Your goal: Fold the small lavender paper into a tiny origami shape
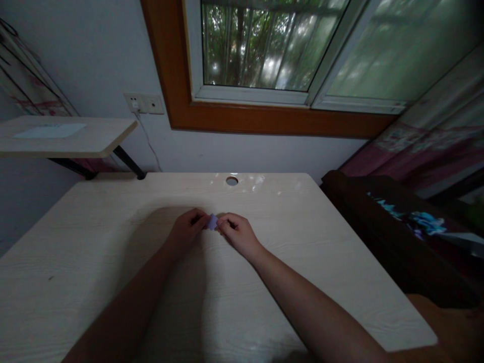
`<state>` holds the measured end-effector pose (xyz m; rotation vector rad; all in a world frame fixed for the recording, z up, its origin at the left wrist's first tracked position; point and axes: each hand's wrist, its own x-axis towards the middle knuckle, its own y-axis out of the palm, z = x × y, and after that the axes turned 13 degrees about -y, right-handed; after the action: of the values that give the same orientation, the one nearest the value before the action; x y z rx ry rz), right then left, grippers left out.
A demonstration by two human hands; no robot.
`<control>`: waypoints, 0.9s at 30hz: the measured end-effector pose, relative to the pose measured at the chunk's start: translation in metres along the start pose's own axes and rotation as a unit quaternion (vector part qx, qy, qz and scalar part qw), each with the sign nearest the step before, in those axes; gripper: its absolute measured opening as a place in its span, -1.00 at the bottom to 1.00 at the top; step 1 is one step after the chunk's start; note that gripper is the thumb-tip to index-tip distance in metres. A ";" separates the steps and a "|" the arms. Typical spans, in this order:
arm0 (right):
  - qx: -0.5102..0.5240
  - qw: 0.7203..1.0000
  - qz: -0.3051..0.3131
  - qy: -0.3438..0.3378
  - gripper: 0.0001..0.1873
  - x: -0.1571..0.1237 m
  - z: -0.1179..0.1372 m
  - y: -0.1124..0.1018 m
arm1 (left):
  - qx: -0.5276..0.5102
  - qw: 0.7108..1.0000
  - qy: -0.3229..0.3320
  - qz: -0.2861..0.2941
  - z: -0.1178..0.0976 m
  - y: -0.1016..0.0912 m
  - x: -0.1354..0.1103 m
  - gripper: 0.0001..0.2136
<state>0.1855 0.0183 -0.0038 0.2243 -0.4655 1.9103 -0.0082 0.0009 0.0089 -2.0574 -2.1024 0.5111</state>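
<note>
Purple piece (213, 222), centre of frame, pinched at opposite edges by fingers of left hand (186, 227) and right hand (241, 234), probably for steadiness; pale bench (302, 252) beneath.

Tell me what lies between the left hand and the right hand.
In the head view, a small purple piece, perhaps paper, lies between the left hand and the right hand, pinched by the fingers of both.

Has a piece (213, 222) between left hand (188, 225) and right hand (239, 232) mid-frame, over desk (310, 227); has shelf (102, 132) at upper left, window (257, 48) at top, furniture (363, 222) at right.
</note>
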 end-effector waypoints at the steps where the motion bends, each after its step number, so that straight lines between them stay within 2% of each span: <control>1: -0.001 1.000 -0.001 0.001 -0.81 0.000 0.000 0.000 | 0.000 1.000 -0.003 -0.003 0.000 0.000 0.001 -0.75; 8: 0.018 1.000 -0.014 0.004 -0.75 0.000 -0.001 -0.001 | -0.005 1.000 -0.004 0.020 0.001 -0.002 0.003 -0.72; 14: 0.000 1.000 0.011 -0.022 -0.72 0.000 -0.003 -0.001 | 0.006 1.000 0.003 0.026 0.004 -0.001 0.004 -0.72; 19: -0.033 0.998 0.019 -0.045 -0.74 0.000 -0.002 0.000 | 0.009 1.000 0.025 0.000 0.002 -0.001 0.004 -0.76; 24: -0.103 0.991 -0.002 -0.085 -0.81 0.000 0.002 0.001 | 0.034 0.997 0.045 -0.047 0.001 0.001 0.002 -0.78; 27: -0.108 0.989 -0.025 -0.102 -0.85 0.001 0.005 0.000 | 0.050 0.995 0.067 -0.059 0.002 0.001 0.001 -0.79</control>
<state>0.1846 0.0166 0.0011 0.2873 -0.7913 1.7808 -0.0081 0.0016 0.0062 -1.8464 -2.0624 0.4382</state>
